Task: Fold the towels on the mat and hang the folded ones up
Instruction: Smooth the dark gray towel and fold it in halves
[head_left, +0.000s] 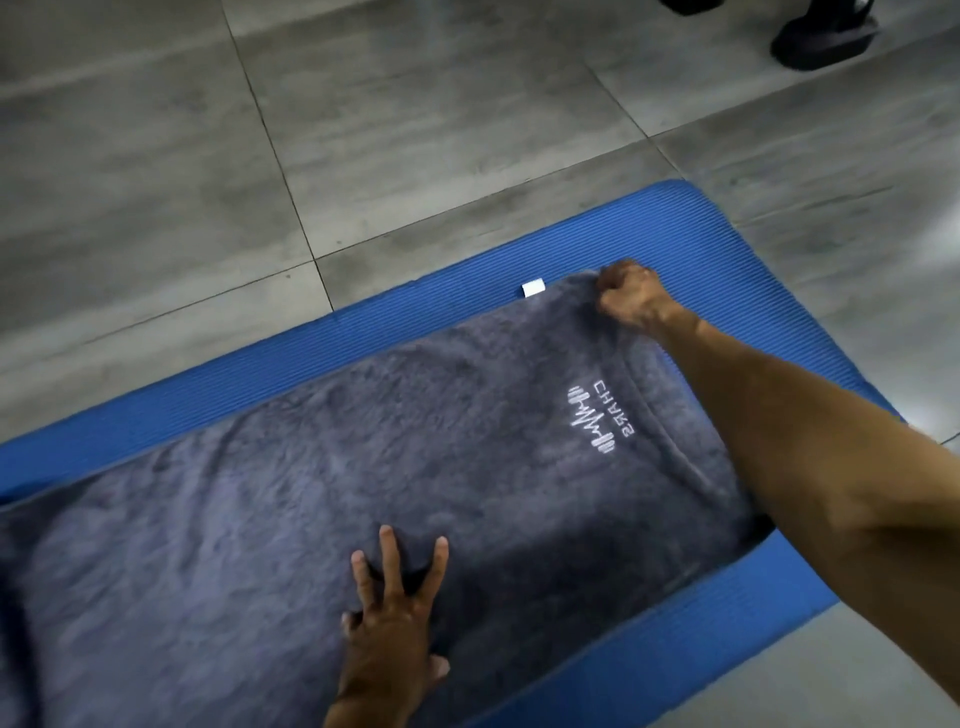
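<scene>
1. Your right hand (631, 296) pinches the towel (363, 467) at its far corner.
2. Your left hand (389, 613) presses flat at the near edge, fingers spread.
3. The towel lies along the mat (675, 654), stretching leftward from your grip.

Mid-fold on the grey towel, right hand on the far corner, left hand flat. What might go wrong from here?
1. The right hand grips only the far corner of the towel; pulling it over may drag the cloth askew on the blue mat.
2. The left hand presses with spread fingers at one spot, so the rest could bunch.
3. The white tag may end up showing.
</scene>
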